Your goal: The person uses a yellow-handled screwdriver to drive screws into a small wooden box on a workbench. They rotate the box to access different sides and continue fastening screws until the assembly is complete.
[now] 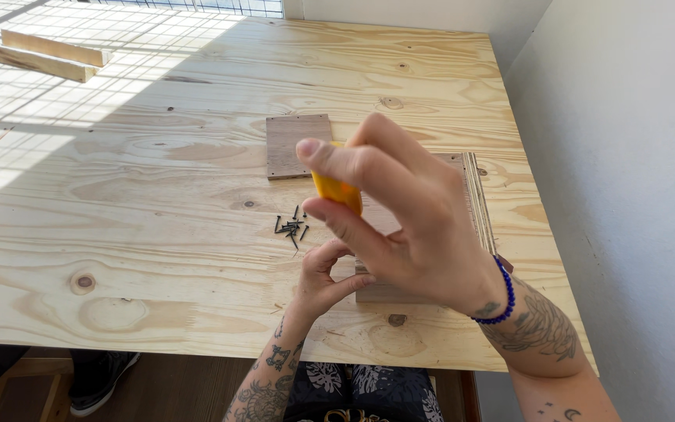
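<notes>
My right hand (412, 227) is raised close to the camera, fingers wrapped around a yellow tool handle (337, 191) that points down toward the table. Below it my left hand (322, 277) rests on the near edge of a plywood board (474, 195), fingertips pinched together; whether a screw is between them I cannot tell. A small pile of black screws (292, 228) lies just left of the board. The right hand hides most of the board.
A small brown wood square (294, 144) lies beyond the screws on the large plywood tabletop (119, 203). Two wooden strips (48, 56) lie at the far left corner. A white wall (634, 195) runs along the right side.
</notes>
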